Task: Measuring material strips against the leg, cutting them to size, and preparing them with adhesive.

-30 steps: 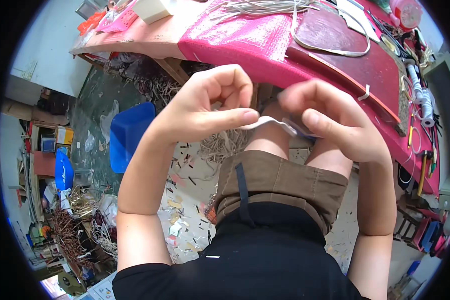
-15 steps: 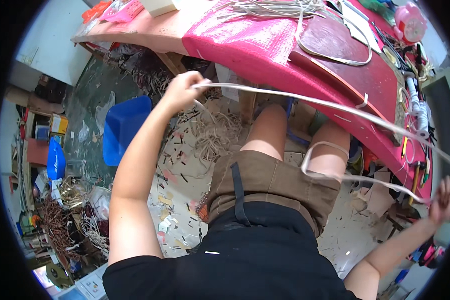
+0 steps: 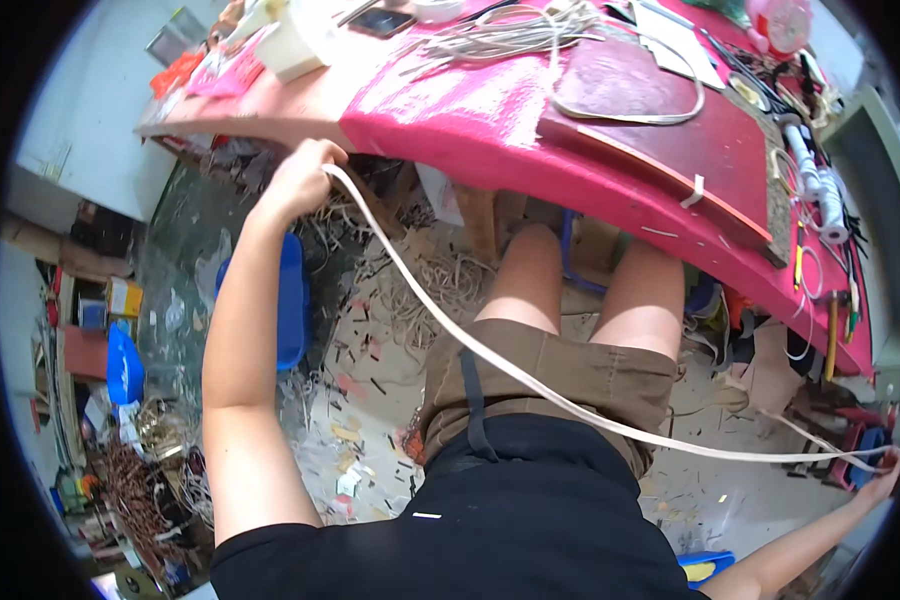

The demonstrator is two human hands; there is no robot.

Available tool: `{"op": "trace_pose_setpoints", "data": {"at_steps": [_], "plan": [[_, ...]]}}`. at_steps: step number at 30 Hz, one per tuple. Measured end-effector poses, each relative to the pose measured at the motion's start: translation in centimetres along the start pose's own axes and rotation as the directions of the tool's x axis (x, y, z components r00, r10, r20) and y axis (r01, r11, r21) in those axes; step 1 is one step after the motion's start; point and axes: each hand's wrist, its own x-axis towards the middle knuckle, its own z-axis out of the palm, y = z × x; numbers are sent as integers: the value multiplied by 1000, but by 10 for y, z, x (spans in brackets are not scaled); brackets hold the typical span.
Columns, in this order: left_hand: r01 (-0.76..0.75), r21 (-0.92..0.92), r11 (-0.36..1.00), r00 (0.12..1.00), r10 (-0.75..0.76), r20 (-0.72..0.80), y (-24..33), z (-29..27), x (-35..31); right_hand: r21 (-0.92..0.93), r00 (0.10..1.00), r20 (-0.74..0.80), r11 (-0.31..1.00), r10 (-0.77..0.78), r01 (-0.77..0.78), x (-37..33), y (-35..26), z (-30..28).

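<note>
Below the front edge of the desk (image 3: 450,130), toward its left corner, stands a blue bin (image 3: 292,325), contents unclear. Across the brown shorts (image 3: 570,365), a cream cord (image 3: 400,265) sags between left grip (image 3: 303,178) and right grip (image 3: 894,474), both grasping it

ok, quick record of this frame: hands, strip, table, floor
left hand: closed on the white strip, near the table edge
right hand: at the strip, by the right rim; grip too small to tell
strip: curves between both hands, across the brown shorts
pink-covered table: pale strip bundle, dark red board
floor: blue bin, tangled strips
</note>
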Motion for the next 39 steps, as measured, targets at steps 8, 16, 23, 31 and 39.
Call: {"op": "trace_pose_setpoints", "data": {"at_steps": [8, 16, 23, 31, 39], "plan": [[-57, -439, 897, 758, 325, 566, 246, -3, 42, -612, 847, 496, 617, -188, 495, -166, -20, 151], [-325, -657, 680, 415, 727, 547, 383, 10, 67, 26, 60, 998, 990, -18, -141, -325, -7, 310], [442, -766, 467, 205, 778, 593, 409, 40, 89, -100, 417, 901, 992, 121, -72, -235, -21, 238], [688, -651, 321, 396, 585, 707, 415, 137, 64, -299, 482, 829, 953, 283, -45, -166, 63, 230], [709, -647, 281, 546, 362, 756, 390, 180, 38, -278, 866, 255, 825, -431, 492, -176, 59, 286]]}}
